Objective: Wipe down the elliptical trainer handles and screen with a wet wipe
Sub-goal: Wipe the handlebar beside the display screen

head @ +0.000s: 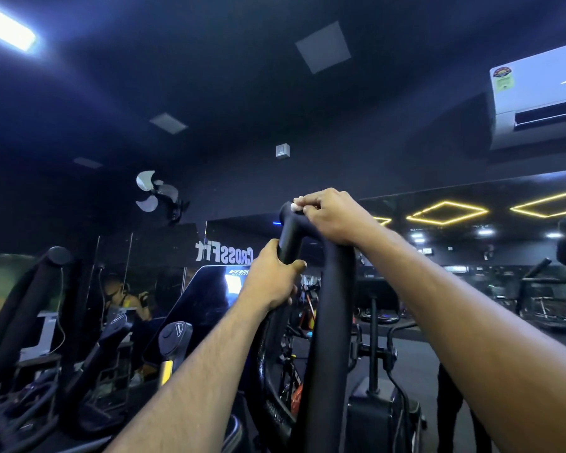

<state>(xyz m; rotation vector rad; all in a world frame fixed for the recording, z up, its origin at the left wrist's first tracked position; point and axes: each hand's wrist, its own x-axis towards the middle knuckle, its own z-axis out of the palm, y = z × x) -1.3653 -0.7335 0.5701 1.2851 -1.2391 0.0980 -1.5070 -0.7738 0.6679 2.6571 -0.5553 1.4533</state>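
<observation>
A dark gym with a black ceiling: a wall fan (156,195) hangs up and left of the elliptical's black looped handle (332,289), an air conditioner (539,106) is high to its right, and mirrors behind it reflect yellow diamond lights. The console screen (209,299) sits just left of the handle. The left hand (273,279) grips the handle's left limb, fingers wrapped round it. The right hand (334,215) curls over the handle's top bend, pinching a small white wet wipe (295,207) that peeks from its fingertips against the handle.

A fan (156,195) is hanging on the dark wall, left. An air conditioner (539,106) is sitting top right. Yellow diamond lights (446,212) are glowing in the mirror (471,256); a tube light (5,26) is shining top left.
</observation>
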